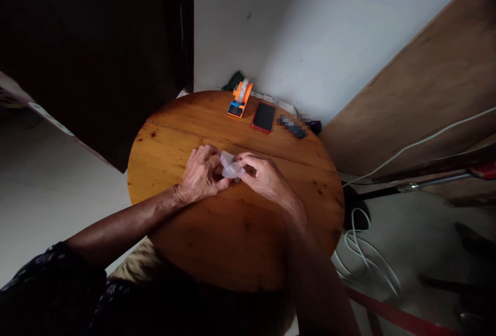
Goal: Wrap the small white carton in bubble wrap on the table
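Note:
Over the middle of the round wooden table [248, 222], both of my hands grip a small, crumpled, whitish translucent piece that looks like thin plastic [231, 165]. My left hand [201, 174] holds its left side, with the fingers curled and the thumb low against it. From the right, my right hand [263, 174] pinches the edge between thumb and fingers. Part of the piece is hidden behind the fingertips, and I cannot make out whether anything is inside it.
Toward the back of the table stand an orange tape dispenser [241, 99], a red-edged phone [264, 117] and a dark blurred object [292, 126]. A white wall [271, 31] rises behind. White cable [362, 248] lies coiled on the floor at the right.

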